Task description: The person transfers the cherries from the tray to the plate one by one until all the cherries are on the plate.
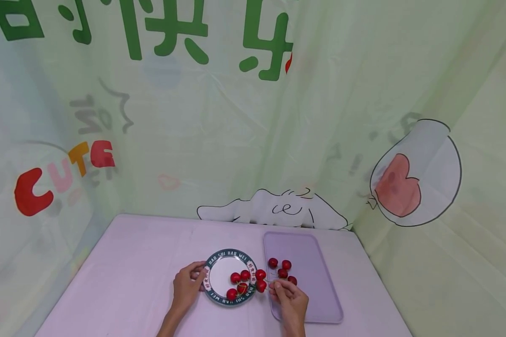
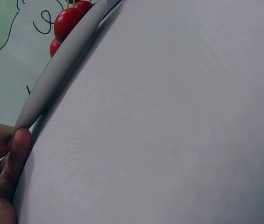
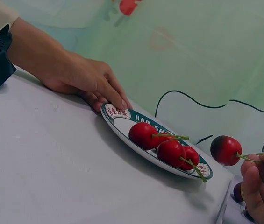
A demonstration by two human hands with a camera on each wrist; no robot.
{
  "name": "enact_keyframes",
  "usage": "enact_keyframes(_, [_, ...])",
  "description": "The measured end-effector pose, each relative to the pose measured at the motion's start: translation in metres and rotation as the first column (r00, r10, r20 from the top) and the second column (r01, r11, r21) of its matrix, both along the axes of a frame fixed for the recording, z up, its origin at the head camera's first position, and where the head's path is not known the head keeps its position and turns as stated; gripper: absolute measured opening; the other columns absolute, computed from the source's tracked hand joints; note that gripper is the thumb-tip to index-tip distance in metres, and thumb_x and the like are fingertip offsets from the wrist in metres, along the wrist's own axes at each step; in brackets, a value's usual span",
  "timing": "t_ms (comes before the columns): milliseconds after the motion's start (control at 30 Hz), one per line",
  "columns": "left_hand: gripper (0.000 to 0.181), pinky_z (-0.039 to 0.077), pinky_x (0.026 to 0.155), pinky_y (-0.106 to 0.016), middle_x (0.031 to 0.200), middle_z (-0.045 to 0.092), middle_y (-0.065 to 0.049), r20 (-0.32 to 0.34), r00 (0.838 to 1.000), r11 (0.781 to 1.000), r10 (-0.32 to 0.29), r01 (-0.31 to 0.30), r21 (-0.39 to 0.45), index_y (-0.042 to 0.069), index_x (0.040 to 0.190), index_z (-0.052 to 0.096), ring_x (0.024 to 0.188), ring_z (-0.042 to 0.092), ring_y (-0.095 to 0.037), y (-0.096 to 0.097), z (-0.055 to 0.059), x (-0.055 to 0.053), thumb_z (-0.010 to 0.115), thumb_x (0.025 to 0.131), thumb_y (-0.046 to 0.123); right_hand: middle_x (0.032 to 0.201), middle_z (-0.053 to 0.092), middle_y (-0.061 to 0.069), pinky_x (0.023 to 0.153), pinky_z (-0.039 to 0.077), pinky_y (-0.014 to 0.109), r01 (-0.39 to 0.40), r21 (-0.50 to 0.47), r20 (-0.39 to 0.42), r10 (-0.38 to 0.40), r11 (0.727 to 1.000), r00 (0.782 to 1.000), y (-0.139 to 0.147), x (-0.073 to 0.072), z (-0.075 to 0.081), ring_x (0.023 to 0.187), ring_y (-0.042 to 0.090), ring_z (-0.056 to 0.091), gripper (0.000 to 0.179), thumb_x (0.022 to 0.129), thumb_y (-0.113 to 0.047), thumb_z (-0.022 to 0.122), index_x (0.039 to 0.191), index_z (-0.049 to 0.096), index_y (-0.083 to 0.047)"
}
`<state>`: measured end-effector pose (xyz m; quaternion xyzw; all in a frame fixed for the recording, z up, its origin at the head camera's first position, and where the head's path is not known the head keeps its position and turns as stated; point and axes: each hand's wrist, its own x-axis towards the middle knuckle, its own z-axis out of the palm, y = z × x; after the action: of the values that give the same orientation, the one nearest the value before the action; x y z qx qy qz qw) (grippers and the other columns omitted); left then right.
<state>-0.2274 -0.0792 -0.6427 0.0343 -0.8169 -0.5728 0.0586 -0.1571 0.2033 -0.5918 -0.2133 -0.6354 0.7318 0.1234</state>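
A round plate (image 1: 212, 294) with a dark green, lettered rim stands on the table. My left hand (image 1: 187, 286) pinches its left edge, thumb and fingers at the rim; the left wrist view shows this hand (image 2: 1, 172) from the side. Several red cherries (image 1: 232, 294) with green stems lie on the plate's right half. My right hand (image 1: 290, 299) pinches green stems, and two cherries (image 1: 261, 286) hang from there by the plate's right rim. In the right wrist view only one held cherry (image 3: 225, 150) shows, apart from the plate (image 3: 122, 125).
A purple rectangular tray (image 1: 316, 299) lies right of the plate, partly under my right hand. Several more cherries (image 1: 286, 265) rest on its left side. A printed curtain (image 1: 236, 140) rises behind the pale table (image 1: 139, 262).
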Motion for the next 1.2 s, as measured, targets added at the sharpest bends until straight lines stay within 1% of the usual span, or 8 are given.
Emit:
enact_keyframes(133, [0.031,0.061,0.055,-0.022,0.105,0.076,-0.007,0.006,1.0,1.0,0.002,-0.002,-0.003,0.008,0.134,0.075,0.064,0.066,-0.01,0.0,0.002,0.001,0.073,0.103,0.007,0.087,0.083,0.004,0.069,0.067,0.022,0.005,-0.005,-0.001,-0.005,1.0,1.0,-0.004,0.001,0.001,0.072,0.01,0.076,0.026,0.106,-0.002,0.068,0.122,0.07,0.018])
enact_keyframes(300, [0.031,0.061,0.055,-0.023,0.106,0.075,-0.008,0.001,1.0,1.0,-0.001,0.001,0.001,0.007,0.134,0.075,0.065,0.065,-0.01,0.0,0.005,0.001,0.072,0.103,0.007,0.087,0.082,0.005,0.07,0.068,0.025,0.0,-0.012,-0.005,0.0,1.0,1.0,-0.009,0.002,0.006,0.072,0.011,0.076,0.026,0.105,0.001,0.068,0.123,0.069,0.019])
enact_keyframes(400, [0.031,0.061,0.055,-0.023,0.106,0.075,-0.008,0.0,1.0,1.0,-0.003,0.003,0.007,0.007,0.134,0.075,0.065,0.065,-0.01,0.0,0.005,0.001,0.072,0.103,0.006,0.087,0.083,0.006,0.07,0.069,0.026,-0.009,-0.02,0.007,0.009,1.0,1.0,-0.009,-0.002,0.0,0.073,0.012,0.076,0.026,0.105,0.0,0.069,0.124,0.07,0.018])
enact_keyframes(633, [0.03,0.061,0.054,-0.022,0.105,0.076,-0.008,0.004,1.0,1.0,0.002,-0.002,0.006,0.009,0.133,0.076,0.065,0.065,-0.01,0.0,0.004,0.001,0.073,0.103,0.007,0.094,0.084,0.01,0.072,0.069,0.027,-0.022,-0.019,0.039,0.023,1.0,0.999,-0.002,-0.015,-0.026,0.078,0.017,0.079,0.025,0.105,-0.003,0.07,0.125,0.072,0.012])
enact_keyframes(767, [0.029,0.06,0.054,-0.022,0.103,0.076,-0.007,0.001,1.0,1.0,0.004,-0.004,0.001,0.008,0.132,0.076,0.063,0.065,-0.009,0.0,0.003,0.001,0.074,0.103,0.007,0.096,0.084,0.011,0.072,0.069,0.028,-0.024,-0.009,0.047,0.024,1.0,0.999,-0.002,-0.018,-0.032,0.08,0.019,0.079,0.024,0.105,-0.003,0.07,0.125,0.073,0.01])
enact_keyframes(900, [0.03,0.06,0.054,-0.022,0.103,0.076,-0.007,0.002,1.0,1.0,0.003,-0.003,-0.001,0.008,0.132,0.076,0.063,0.066,-0.01,0.0,0.003,0.002,0.073,0.103,0.007,0.096,0.084,0.011,0.072,0.069,0.028,-0.027,-0.007,0.044,0.027,1.0,0.999,-0.006,-0.017,-0.028,0.08,0.019,0.079,0.023,0.105,-0.003,0.07,0.124,0.074,0.01])
enact_keyframes(1100, [0.029,0.06,0.054,-0.022,0.104,0.076,-0.007,0.0,1.0,1.0,0.004,-0.004,-0.004,0.009,0.133,0.076,0.064,0.066,-0.01,0.0,0.002,0.001,0.073,0.104,0.009,0.095,0.084,0.011,0.073,0.069,0.027,-0.031,-0.031,0.023,0.031,0.999,0.999,-0.016,-0.013,-0.018,0.078,0.018,0.079,0.022,0.106,-0.002,0.069,0.123,0.074,0.011])
enact_keyframes(1200, [0.029,0.061,0.055,-0.022,0.104,0.076,-0.007,-0.003,1.0,1.0,0.0,0.0,0.002,0.009,0.133,0.076,0.064,0.066,-0.01,0.0,0.002,0.001,0.073,0.104,0.009,0.094,0.084,0.011,0.072,0.069,0.026,-0.035,-0.038,0.018,0.035,0.999,0.999,-0.019,-0.013,-0.017,0.077,0.017,0.079,0.022,0.105,-0.001,0.068,0.122,0.073,0.012])
